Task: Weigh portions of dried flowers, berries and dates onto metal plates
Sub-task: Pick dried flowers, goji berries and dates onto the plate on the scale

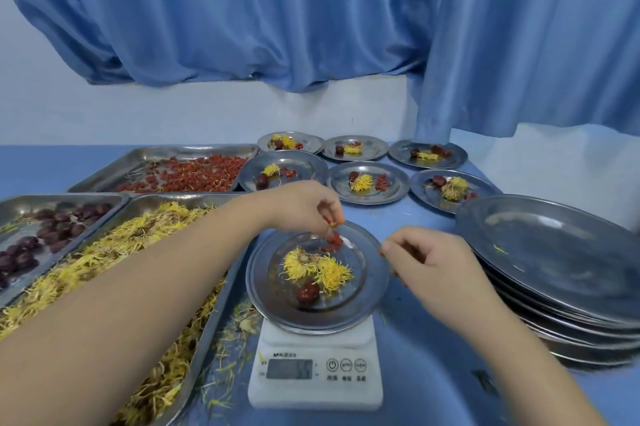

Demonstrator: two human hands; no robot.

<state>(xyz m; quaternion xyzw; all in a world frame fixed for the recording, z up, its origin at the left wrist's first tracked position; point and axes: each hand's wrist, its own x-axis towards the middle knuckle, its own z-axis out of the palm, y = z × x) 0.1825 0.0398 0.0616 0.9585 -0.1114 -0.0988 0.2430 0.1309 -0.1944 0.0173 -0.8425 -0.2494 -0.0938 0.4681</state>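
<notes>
Blue curtains hang behind the blue table. At lower centre of the frame a plate sits on the scale, holding two flowers, a date and some berries. Our left hand, above the plate's upper edge, pinches a few more berries. Our right hand curls beside the right rim; whether it holds anything we cannot tell. We should drop berries singly, watching the display, unreadable here.
</notes>
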